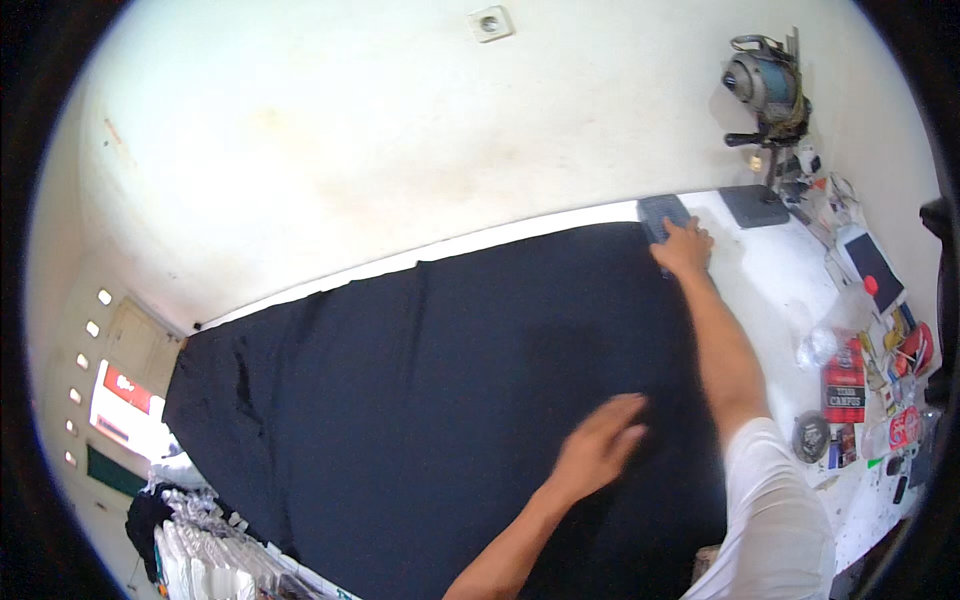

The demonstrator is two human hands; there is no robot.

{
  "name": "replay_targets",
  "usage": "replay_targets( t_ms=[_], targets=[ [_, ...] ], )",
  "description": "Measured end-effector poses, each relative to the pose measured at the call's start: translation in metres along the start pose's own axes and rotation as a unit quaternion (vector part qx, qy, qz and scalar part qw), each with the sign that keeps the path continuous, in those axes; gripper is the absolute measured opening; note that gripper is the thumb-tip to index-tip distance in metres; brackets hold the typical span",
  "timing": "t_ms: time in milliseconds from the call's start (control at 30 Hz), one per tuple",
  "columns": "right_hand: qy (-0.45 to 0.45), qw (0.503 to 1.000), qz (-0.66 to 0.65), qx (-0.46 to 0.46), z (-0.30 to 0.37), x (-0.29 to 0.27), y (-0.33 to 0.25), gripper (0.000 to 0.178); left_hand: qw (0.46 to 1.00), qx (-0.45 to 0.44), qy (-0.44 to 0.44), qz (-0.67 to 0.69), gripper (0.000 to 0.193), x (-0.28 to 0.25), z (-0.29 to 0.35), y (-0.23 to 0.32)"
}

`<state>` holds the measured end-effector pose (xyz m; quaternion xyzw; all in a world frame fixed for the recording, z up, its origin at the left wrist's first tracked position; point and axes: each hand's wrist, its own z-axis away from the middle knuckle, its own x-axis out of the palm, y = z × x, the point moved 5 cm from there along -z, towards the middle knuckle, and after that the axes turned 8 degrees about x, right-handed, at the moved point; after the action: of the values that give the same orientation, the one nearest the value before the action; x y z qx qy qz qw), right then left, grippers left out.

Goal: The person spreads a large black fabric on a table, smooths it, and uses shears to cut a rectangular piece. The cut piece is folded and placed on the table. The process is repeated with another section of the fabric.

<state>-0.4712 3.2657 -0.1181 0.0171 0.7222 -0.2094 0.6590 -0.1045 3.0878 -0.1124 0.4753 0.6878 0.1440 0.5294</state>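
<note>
The big black cloth (450,400) lies spread over the white worktop (750,330). Its long way runs from the low left side, by the wall (330,170), to the far right corner. A few folds stand up on its left part, and its right edge runs down close beside the right arm.

At that far right corner is a flat dark grey block (660,208). Its long way points from the wall back toward the person, about in line with the cloth's right edge. I cannot tell how much of the block sits on the cloth.

The right hand (685,245) is the near one to the block. It reaches far out and touches the block from above, right at the corner. The fingers of this grip are spread apart. The hand hides part of the block, so I cannot tell if it squeezes it or just rests there.

The left hand (602,445) is well apart from the block, which lies up and a bit to the right of it. This hand is over the right part of the cloth, with its fingers pointing to the right. It is blurry. The grip is loose, with nothing in it, and I cannot tell if it touches the cloth.
</note>
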Motion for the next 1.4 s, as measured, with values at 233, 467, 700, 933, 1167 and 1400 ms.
replay_targets(
  t_ms=[233,467,700,933,1167,1400],
  targets=[
    [0.155,0.946,0.054,-0.279,0.176,0.031,0.086,0.055,0.823,-0.380,0.184,-0.379,0.062,-0.209,0.404,0.014],
    [0.048,0.971,0.229,0.052,0.229,0.018,0.106,0.062,0.834,-0.406,0.139,-0.348,0.073,-0.165,0.572,0.036],
    [-0.038,0.817,-0.213,-0.534,0.729,0.034,-0.205,0.044,0.976,-0.148,0.062,-0.150,0.056,-0.193,0.640,0.040],
    [-0.102,0.591,0.340,-0.724,1.119,0.082,-0.385,0.103,0.931,-0.342,0.128,-0.019,0.033,-0.401,0.869,0.003],
    [-0.200,0.678,-0.101,-0.700,1.236,0.125,-0.622,0.073,0.813,-0.481,0.322,-0.059,0.038,-0.649,1.046,-0.108],
    [-0.239,0.641,0.204,-0.701,1.420,0.250,-0.863,0.057,0.766,-0.525,0.364,-0.068,0.041,-0.867,1.206,-0.202]
  ],
)
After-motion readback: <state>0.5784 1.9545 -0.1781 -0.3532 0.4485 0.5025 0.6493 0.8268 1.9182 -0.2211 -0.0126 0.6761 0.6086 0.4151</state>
